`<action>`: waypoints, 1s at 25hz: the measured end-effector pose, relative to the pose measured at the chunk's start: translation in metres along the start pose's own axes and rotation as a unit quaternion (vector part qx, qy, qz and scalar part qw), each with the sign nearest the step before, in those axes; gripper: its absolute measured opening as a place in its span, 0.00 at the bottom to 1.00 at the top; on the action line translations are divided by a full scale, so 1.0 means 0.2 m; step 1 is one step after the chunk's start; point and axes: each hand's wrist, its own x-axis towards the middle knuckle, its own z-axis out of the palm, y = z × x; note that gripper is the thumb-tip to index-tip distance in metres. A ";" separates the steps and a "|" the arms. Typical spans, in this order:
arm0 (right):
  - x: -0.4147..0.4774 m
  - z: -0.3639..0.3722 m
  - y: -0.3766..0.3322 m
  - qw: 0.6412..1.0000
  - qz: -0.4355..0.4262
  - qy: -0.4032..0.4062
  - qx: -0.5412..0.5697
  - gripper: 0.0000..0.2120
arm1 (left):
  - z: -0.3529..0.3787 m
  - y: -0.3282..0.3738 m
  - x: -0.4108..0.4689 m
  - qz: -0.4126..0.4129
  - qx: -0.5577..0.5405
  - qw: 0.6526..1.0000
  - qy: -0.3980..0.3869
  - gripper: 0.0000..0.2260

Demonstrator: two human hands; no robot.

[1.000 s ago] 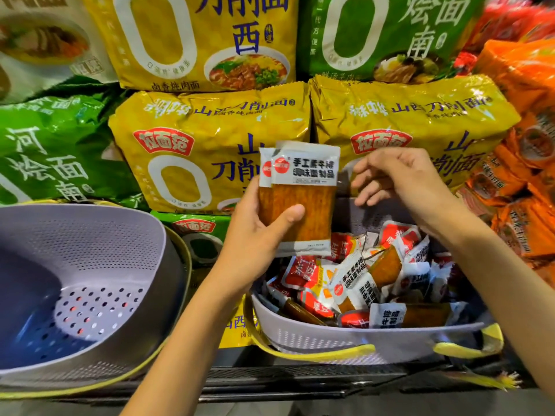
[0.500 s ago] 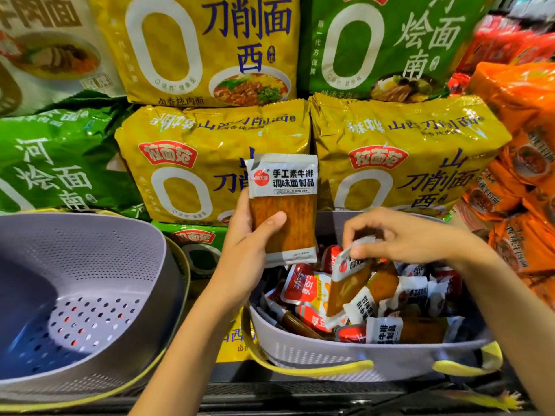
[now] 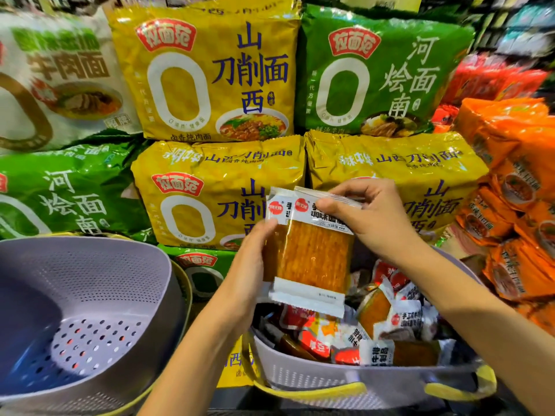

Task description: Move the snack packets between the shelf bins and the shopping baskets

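My left hand (image 3: 252,265) grips a small stack of flat snack packets (image 3: 309,253), orange-brown with white labelled tops, held upright above the right basket. My right hand (image 3: 369,217) pinches the top edge of the front packet in that stack. Below them a grey perforated basket (image 3: 330,382) with yellow handles holds several loose snack packets (image 3: 381,325) in red, white and brown. A second grey perforated basket (image 3: 90,295) at the left has nothing in it.
Large yellow noodle bags (image 3: 210,193), green noodle bags (image 3: 375,70) and orange packs (image 3: 516,205) are stacked on the shelf behind and to the right. A dark shelf edge (image 3: 240,400) runs under the baskets.
My right hand picked a packet out of the right basket, lifted it and set it against the front of the stack in my left hand. The view tilted upward.
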 end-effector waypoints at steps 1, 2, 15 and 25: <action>0.00 0.02 -0.02 0.999 -0.019 0.022 -0.023 0.09 | 0.01 0.00 -0.01 0.004 0.005 1.000 -0.006 0.15; 0.00 0.05 -0.05 0.997 -0.042 0.037 -0.044 0.08 | 0.00 -0.01 -0.03 0.008 0.013 1.000 -0.007 0.20; -0.29 0.10 0.19 0.813 0.073 -0.401 -0.415 0.18 | -0.25 -0.01 -0.18 0.035 -0.030 0.983 0.180 0.19; -0.30 0.07 0.16 0.816 0.174 -0.396 -0.384 0.20 | -0.19 -0.04 -0.21 0.023 -0.046 0.986 0.157 0.18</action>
